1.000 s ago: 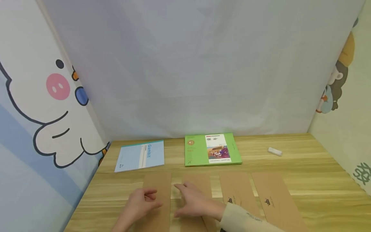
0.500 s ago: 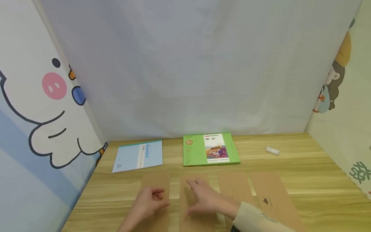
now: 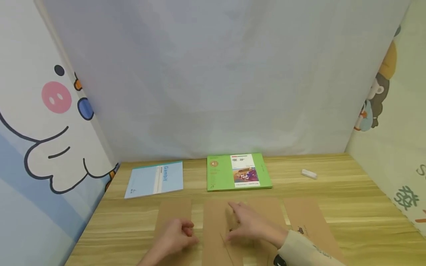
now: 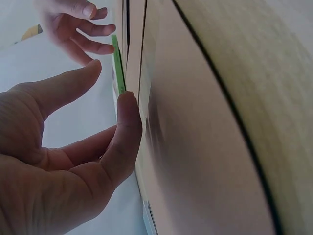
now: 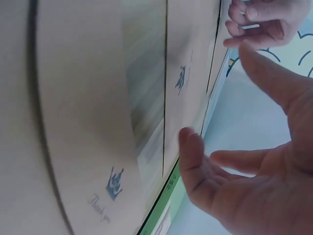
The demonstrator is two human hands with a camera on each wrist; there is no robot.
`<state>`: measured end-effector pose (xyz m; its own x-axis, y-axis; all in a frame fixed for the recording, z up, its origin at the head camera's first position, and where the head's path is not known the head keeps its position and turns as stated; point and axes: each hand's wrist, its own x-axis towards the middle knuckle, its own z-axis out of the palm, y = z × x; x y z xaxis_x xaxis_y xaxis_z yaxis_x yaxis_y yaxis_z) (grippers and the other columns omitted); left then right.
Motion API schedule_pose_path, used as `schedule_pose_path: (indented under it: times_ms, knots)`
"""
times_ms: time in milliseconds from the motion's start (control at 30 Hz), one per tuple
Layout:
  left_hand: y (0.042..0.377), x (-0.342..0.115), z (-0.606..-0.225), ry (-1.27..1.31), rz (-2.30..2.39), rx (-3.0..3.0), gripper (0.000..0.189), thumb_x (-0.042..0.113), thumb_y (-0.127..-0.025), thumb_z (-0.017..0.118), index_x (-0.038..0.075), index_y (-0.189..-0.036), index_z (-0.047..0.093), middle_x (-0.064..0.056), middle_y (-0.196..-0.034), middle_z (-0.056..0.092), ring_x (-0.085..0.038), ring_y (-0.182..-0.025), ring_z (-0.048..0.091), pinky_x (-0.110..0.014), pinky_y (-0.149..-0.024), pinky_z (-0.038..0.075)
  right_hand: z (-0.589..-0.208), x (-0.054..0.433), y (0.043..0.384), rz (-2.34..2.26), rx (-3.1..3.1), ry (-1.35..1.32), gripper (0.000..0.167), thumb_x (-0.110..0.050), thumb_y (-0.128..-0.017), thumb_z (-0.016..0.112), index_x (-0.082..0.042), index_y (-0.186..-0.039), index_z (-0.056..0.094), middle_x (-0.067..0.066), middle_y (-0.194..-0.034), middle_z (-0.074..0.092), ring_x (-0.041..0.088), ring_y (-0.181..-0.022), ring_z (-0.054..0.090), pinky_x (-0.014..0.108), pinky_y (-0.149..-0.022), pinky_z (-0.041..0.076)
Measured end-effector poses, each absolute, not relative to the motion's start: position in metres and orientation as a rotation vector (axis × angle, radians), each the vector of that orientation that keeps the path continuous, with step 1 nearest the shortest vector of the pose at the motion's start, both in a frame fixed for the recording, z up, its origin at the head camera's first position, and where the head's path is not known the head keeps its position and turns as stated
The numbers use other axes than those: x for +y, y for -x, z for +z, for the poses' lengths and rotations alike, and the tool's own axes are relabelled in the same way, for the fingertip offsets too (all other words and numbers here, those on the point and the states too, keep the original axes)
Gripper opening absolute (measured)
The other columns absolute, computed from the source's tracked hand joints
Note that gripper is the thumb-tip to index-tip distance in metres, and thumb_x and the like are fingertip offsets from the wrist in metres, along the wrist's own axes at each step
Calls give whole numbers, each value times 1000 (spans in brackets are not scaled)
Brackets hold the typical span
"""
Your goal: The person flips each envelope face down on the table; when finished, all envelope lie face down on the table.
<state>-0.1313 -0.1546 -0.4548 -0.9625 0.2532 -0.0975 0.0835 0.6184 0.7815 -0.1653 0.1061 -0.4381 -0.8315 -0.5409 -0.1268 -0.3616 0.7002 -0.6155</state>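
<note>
Several brown kraft-paper envelopes lie side by side on the wooden table. My left hand (image 3: 176,236) hovers over the leftmost envelope (image 3: 173,210); its fingers are loosely bent, with a gap between thumb and fingertips in the left wrist view. Between the second envelope (image 3: 214,221) and the third envelope (image 3: 269,210) is my right hand (image 3: 249,222), thumb and fingers spread around nothing. The rightmost envelope (image 3: 307,212) bears a dark crown print. In the right wrist view, an envelope (image 5: 88,122) shows a crown and the words "Thank you".
Behind the envelopes, a light-blue "Gambit" notebook (image 3: 156,179) lies at the left and a green book (image 3: 219,173) in the middle. A small white eraser-like block (image 3: 309,174) lies at the back right. Grey cloth (image 3: 213,92) hangs behind the wooden table (image 3: 359,192).
My right hand has moved right, from over the second envelope toward the third. My left hand has shifted slightly right over the leftmost envelope. The head view has turned a little rightward.
</note>
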Motion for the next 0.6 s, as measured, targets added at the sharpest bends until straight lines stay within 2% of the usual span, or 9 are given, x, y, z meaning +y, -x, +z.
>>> schedule_pose_path:
  times_ms: [100,267,500,533,600]
  knots:
    - [132,-152,-455,-351,1216,2643,41,13,-70,84,-8,-100,66,1,-73,59,-9,-63,53,-25,-55,47,-438,109,164,-854,2620,654,103,-38,-69,84,7,-144,29,22,-122,52,32,-107,52,48,-90,44]
    - [133,-146,-456,-359,1211,2586,44,13,-70,85,-12,-101,65,2,-71,56,-9,-61,55,-27,-60,49,-438,113,161,-834,2623,584,106,-39,-67,85,5,-145,29,28,-135,43,41,-123,41,54,-99,35]
    - [134,-143,-454,-327,1184,2551,45,13,-71,84,-13,-103,64,1,-71,56,-10,-56,58,-29,-61,50,-437,113,159,-854,2597,567,107,-36,-68,85,7,-146,24,29,-130,49,46,-123,40,57,-99,33]
    - [133,-142,-454,-333,1175,2555,44,13,-71,84,-12,-102,64,2,-70,55,-10,-55,57,-28,-61,49,-436,113,158,-853,2599,566,107,-36,-69,85,6,-146,24,28,-129,50,47,-123,40,57,-99,34]
    - [133,-140,-454,-355,1149,2567,32,13,-71,84,-6,-89,66,4,-66,54,-9,-52,55,-26,-55,46,-436,112,156,-856,2601,561,107,-36,-69,85,6,-146,24,27,-131,49,47,-124,39,57,-99,32]
